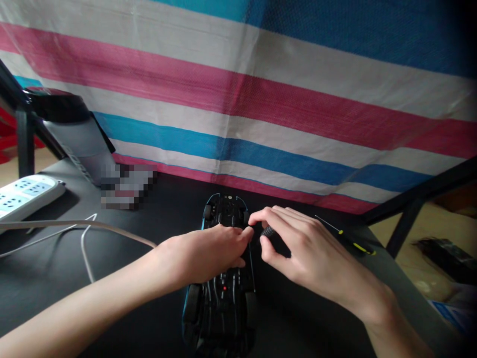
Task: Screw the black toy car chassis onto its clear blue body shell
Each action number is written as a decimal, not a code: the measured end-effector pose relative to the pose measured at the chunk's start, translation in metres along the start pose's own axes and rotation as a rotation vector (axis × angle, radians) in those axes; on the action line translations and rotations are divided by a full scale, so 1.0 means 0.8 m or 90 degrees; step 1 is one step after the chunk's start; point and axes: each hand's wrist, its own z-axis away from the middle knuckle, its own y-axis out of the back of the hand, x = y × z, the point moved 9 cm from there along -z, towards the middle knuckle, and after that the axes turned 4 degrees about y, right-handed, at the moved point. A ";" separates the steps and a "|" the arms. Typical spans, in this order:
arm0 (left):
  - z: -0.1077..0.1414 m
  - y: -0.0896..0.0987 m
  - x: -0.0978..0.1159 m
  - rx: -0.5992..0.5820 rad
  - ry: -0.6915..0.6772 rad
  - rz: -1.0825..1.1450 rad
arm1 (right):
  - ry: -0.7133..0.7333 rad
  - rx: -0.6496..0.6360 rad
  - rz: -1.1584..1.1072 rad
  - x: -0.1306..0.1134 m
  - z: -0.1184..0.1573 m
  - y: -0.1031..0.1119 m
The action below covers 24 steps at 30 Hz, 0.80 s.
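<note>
A toy car (227,311) lies wheels-up on the dark table, its black underside showing and blue body edges at the sides. Across its middle lies my left hand (208,251), fingers bent over the chassis and gripping it; their tips are partly hidden. My right hand (301,243) is just right of the car, curled with thumb and forefinger around a small black ribbed piece (267,231). Most of that piece is hidden, so its kind is unclear. The forefinger comes close to my left fingertips.
A screwdriver (363,248) with a yellow-and-black handle lies at the right. To the left are a white power strip (33,194), pale cables (87,223), a grey bottle (74,134) and a blurred-out box (130,186). Striped sheeting (223,109) hangs behind the table.
</note>
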 end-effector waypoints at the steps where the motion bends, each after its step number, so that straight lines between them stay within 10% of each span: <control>1: 0.000 -0.002 0.000 -0.004 -0.001 -0.003 | 0.012 -0.006 -0.010 -0.002 -0.001 -0.001; 24: -0.001 0.004 -0.004 0.030 0.021 0.025 | 0.034 0.027 -0.006 -0.009 -0.006 -0.001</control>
